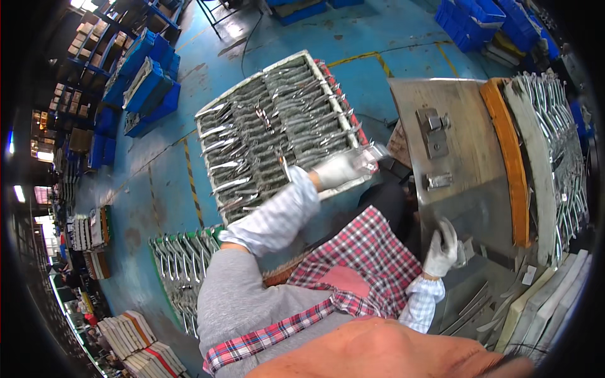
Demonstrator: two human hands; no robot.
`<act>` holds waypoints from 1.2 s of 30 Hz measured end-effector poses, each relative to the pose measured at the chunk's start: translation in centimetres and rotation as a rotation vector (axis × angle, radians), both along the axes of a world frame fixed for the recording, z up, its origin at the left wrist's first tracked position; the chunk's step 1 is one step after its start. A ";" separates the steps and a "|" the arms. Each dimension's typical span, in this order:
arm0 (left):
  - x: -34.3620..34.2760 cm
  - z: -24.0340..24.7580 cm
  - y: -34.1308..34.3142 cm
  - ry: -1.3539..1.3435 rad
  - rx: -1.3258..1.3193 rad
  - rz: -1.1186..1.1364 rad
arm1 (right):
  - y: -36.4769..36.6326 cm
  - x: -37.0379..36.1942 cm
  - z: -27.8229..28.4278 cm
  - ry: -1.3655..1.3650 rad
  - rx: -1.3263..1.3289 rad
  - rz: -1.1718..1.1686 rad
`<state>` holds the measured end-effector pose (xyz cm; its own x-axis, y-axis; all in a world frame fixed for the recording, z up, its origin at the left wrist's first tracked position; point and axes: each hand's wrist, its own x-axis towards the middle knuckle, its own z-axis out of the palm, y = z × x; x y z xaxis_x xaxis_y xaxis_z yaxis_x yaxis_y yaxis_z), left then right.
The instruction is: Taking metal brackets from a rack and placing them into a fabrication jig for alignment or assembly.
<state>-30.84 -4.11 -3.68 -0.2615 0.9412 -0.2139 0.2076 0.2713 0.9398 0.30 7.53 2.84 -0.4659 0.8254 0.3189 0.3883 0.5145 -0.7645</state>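
Note:
My left hand (340,171), in a white glove, reaches over the right front edge of a white-rimmed tray (211,108). Its fingers are blurred around a shiny metal piece (372,154), whose kind I cannot make out. Rows of slim, curved metal parts (296,104) fill the tray. My right hand (442,253), also gloved, is by the near edge of a metal-topped workbench (469,208), thumb and fingers apart. Beside its palm is a small shiny metal object (465,252). On the bench are a metal fixture (435,133) and a small metal block (439,181).
An orange wooden bar (510,164) edges the bench, with a rack of metal parts (558,138) beyond it. Another green-edged tray (179,258) stands at my left. Blue bins (148,85) and stacked boards (129,334) are on the left; more bins (466,22) stand far right.

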 end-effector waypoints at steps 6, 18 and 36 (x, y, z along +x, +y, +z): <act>-23.3 -1.5 5.5 0.429 0.085 0.504 | 0.8 4.0 -5.0 -0.562 0.553 -0.141; -31.5 -10.7 8.2 0.812 -0.311 0.521 | 0.9 3.4 -6.0 -0.632 0.547 -0.224; -29.3 -9.5 -2.1 1.272 -0.433 0.348 | 0.9 2.3 -5.6 -0.644 0.570 -0.235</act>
<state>-60.13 -6.25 -13.15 -0.7000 0.7084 0.0906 0.7104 0.7037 -0.0132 2.62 8.48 -2.79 -0.5355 0.7177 0.4451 0.7973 0.6034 -0.0137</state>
